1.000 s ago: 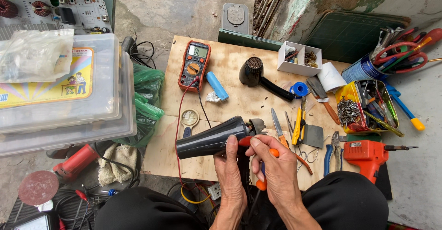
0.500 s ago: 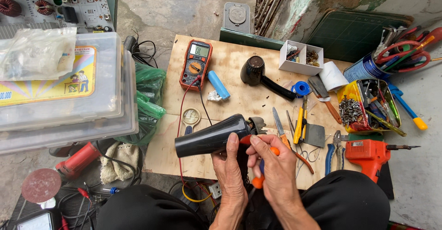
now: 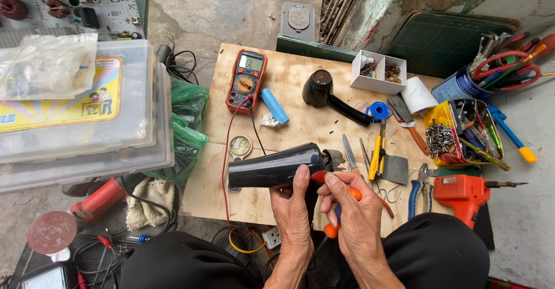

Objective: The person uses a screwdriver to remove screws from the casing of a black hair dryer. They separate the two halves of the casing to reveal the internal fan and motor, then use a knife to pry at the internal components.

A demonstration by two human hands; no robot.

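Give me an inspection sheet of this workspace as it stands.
Surface: plywood board, crowded.
Job's things: black hair dryer body lying sideways; orange-handled screwdriver.
Clutter: multimeter, blue cylinder cell, black nozzle piece, pliers, orange soldering gun, yellow tool tin.
Hands: left hand grips the dryer; right hand holds the screwdriver.
Cables: red and black meter leads.
Surroundings: plastic boxes, concrete floor.

Both forearms rise from the bottom edge, wrists close together. The left hand (image 3: 295,205) stands upright, fingers curled and thumb pressed up in a firm grasp. The right hand (image 3: 355,217) leans in beside it, fingers bent, pinching with thumb and forefinger.
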